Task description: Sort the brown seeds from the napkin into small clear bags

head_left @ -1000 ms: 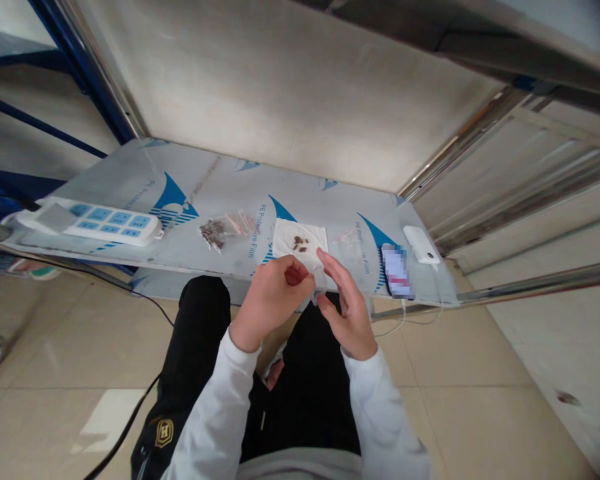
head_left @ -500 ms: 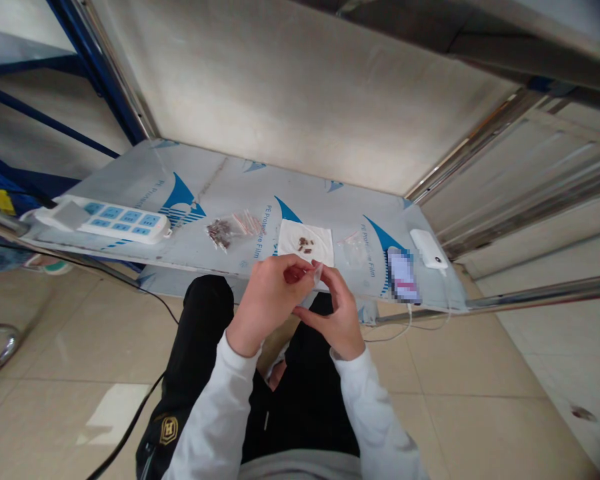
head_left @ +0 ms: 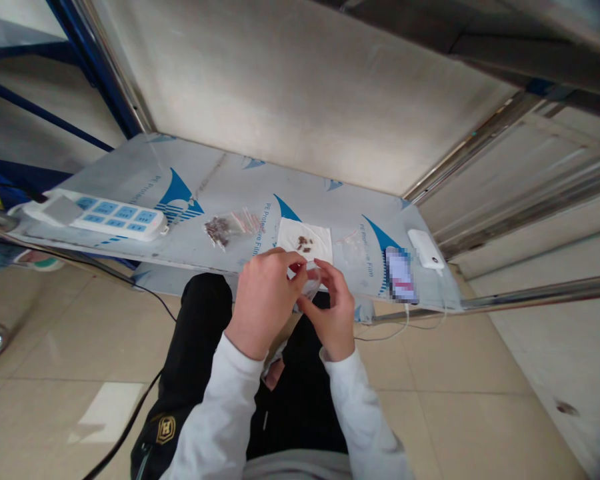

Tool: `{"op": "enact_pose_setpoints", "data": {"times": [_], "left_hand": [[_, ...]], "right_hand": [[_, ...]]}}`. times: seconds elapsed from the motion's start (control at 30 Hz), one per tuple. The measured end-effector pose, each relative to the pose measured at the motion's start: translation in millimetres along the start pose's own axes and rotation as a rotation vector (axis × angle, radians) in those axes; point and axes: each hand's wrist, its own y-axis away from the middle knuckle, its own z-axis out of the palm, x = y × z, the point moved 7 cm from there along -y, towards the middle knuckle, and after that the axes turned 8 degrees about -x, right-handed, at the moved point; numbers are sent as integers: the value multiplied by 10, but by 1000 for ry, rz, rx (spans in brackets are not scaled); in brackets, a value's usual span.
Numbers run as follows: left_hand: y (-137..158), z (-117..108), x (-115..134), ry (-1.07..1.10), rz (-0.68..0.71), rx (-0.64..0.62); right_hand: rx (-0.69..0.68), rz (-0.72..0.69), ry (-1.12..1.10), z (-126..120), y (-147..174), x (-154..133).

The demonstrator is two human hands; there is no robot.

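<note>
The left hand [head_left: 265, 297] and right hand [head_left: 335, 310] meet just in front of the middle of the surface's [head_left: 300, 183] front edge. Their fingers pinch a small clear bag [head_left: 312, 285] from either side; it is blurred, so it is probably plastic, and its contents cannot be made out. Just beyond, a white sheet [head_left: 323, 239] lies near the front edge, carrying small brown pieces [head_left: 307, 249]. Left of it are dark pieces [head_left: 217, 231] beside red-striped clear bags [head_left: 245, 221]. A power strip [head_left: 115, 218] sits toward the front left corner; a phone [head_left: 401, 275] lies at the front edge, near the right corner, beside a white device [head_left: 424, 248].
</note>
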Motion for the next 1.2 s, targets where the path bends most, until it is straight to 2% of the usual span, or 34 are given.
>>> {"op": "enact_pose_setpoints", "data": {"times": [0.1,0.23,0.3,0.37,0.43,0.53,0.63,0.7,0.77,0.83,0.87,1.03,1.2], "left_hand": [[-4,-79,-53,37,-3,61],[3,-310,-180,83,-34,202],[1,-401,-254,90,-57,233],[-5,-457,-326,83,-85,234],[-10,-485,-386,78,-112,215],[-8,-512,-448,81,-137,192],[-5,-522,-487,90,-137,180],[-9,-516,-518,98,-140,172],[-17,-501,-550,105,-146,158],[-25,-490,-578,113,-152,142],[-28,-487,-594,116,-158,134],[-15,-529,-713,92,-217,139],[-10,-561,-809,81,-242,153]], "right_hand": [[38,73,-213,24,-15,145],[172,238,-561,-21,-30,529],[219,295,-698,-45,-53,701],[213,331,-753,-61,-118,822],[180,361,-711,-84,-237,908],[108,392,-507,-150,-541,1005],[-59,360,-144,-206,-973,1057],[-241,300,212,-189,-1262,1071],[-488,214,699,-97,-1477,1095],[-719,130,1134,16,-1600,1143],[-804,99,1279,67,-1641,1160],[-985,-18,1528,372,-1737,1096],[-1079,-140,1663,654,-1667,1007]]}}
